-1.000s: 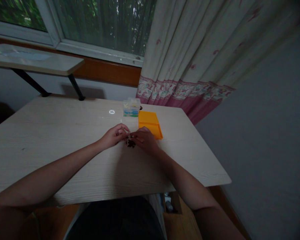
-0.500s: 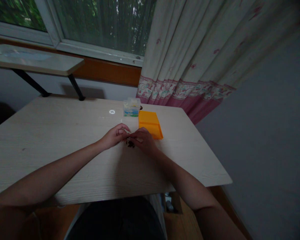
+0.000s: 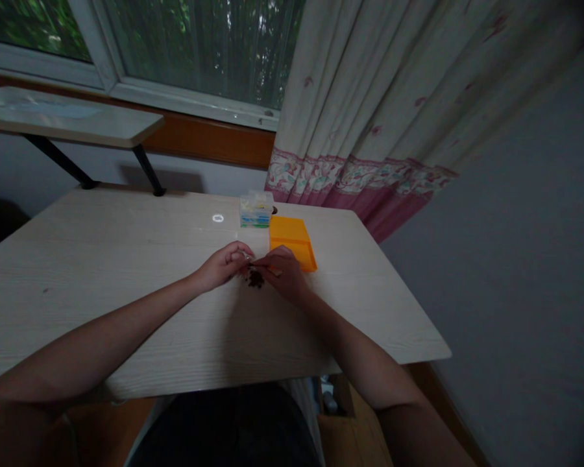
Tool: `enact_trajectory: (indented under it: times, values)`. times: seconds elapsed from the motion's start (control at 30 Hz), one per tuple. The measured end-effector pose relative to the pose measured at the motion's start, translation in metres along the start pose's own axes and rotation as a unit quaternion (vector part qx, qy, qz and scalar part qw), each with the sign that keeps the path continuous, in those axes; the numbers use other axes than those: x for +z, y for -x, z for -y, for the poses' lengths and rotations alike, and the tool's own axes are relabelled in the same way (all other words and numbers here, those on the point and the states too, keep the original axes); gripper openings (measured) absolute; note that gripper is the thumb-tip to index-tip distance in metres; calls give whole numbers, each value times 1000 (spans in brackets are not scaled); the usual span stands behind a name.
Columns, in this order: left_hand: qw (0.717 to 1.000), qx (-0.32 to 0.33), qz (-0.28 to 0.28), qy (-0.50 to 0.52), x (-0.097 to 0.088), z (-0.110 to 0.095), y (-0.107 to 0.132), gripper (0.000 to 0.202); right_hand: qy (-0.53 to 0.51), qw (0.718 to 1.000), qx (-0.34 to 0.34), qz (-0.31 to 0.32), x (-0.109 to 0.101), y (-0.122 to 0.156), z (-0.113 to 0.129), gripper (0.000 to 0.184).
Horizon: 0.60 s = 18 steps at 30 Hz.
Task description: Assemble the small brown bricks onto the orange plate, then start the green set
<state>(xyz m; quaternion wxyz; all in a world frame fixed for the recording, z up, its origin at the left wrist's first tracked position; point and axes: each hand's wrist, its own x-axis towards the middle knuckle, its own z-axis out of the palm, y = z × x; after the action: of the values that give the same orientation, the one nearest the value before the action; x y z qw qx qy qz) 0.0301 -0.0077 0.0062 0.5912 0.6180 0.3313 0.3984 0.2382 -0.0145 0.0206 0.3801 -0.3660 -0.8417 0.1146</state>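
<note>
Pale table (image 3: 165, 337) across frame. Just below-left of centre: dark pieces (image 3: 255, 279), heaped, more exposed than half-second ago — right hand (image 3: 287, 274) shifted slightly, fingertip work continuing. Left hand (image 3: 222, 264) curled, fingertips near right's; grip on anything — cannot tell, either hand. Beyond: orange tray (image 3: 288, 227), clear box (image 3: 255, 213).

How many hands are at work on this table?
2: the left hand, just left of the dark pieces, and the right hand, partly hiding the orange tray. No others show.

Wood-grained tabletop (image 3: 141, 259), probably plastic tray (image 3: 288, 227), cloth curtain (image 3: 365, 104)
</note>
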Motion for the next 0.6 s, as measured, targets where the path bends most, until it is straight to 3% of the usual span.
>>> enact_trajectory:
  times: [0.17, 0.3, 0.47, 0.6]
  values:
    - [999, 44, -23, -23, -3, 3, 0, 38, 16, 999, 15, -23, -11, -2, -2, 12]
    - [988, 51, -73, -125, -8, 2, 2, 36, 33, 997, 28, -57, -22, -3, -15, 13]
    - [940, 112, -111, -303, -19, 1, 1, 34, 65, 990, 24, -122, -33, -4, -42, 14]
    - [913, 150, -95, -367, -28, 6, -2, 33, 96, 983, 33, -156, -36, -4, -64, 14]
